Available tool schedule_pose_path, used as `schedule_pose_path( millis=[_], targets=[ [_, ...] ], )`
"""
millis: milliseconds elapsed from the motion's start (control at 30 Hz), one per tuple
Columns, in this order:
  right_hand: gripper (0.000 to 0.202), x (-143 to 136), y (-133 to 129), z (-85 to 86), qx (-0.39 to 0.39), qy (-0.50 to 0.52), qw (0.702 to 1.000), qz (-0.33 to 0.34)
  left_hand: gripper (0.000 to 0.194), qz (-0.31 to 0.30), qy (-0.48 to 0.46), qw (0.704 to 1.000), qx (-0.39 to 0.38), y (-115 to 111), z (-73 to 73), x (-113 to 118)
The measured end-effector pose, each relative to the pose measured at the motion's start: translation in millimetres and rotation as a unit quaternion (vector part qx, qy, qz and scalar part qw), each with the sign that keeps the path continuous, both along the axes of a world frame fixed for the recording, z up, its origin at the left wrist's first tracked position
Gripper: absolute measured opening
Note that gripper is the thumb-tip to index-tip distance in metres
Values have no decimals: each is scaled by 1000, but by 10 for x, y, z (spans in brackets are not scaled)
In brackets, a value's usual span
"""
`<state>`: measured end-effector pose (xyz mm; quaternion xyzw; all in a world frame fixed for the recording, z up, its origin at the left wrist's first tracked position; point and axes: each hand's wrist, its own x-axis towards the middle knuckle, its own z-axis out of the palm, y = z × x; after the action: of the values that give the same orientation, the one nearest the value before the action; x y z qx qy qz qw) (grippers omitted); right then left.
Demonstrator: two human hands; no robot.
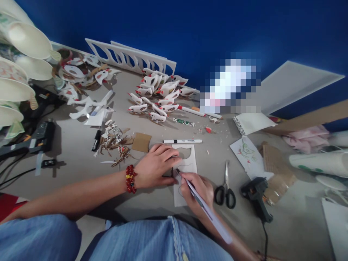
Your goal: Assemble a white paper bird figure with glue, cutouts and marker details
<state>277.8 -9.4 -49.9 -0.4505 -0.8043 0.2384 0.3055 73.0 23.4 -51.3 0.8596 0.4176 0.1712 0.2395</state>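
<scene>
A white card (190, 166) with a curved cutout near its top and faint outlines lies on the grey table (157, 132). My left hand (157, 166) rests at the card's left edge, fingers apart and pointing right, with a red bead bracelet at the wrist. My right hand (198, 189) is closed around a long pale pen (209, 214), its dark tip at the card's surface. Just above the card lies a white marker (182, 141) with a black band. A brown cardboard square (141, 142) sits beyond my left hand.
Several white birds with red beaks (157, 92) stand at the back. Paper scraps (116, 141) lie left of the cardboard square. Black-handled scissors (225, 192) and a glue gun (256, 195) are on the right. Paper cups (27, 40) and a black device (45, 134) occupy the left.
</scene>
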Motion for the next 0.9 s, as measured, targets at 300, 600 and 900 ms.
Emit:
schedule_pose_path(
  millis=[300,600,900],
  targets=[
    [13,-14,6,11,-5,4,1000,11,51,-1,-6,1000,-1,-3,9,-4],
    [13,-12,7,12,3,-5,999,36,51,-2,-5,1000,-5,-4,6,-6],
    [12,-13,-5,2,11,-14,999,33,51,0,-4,1000,-1,-7,5,-4]
  ],
)
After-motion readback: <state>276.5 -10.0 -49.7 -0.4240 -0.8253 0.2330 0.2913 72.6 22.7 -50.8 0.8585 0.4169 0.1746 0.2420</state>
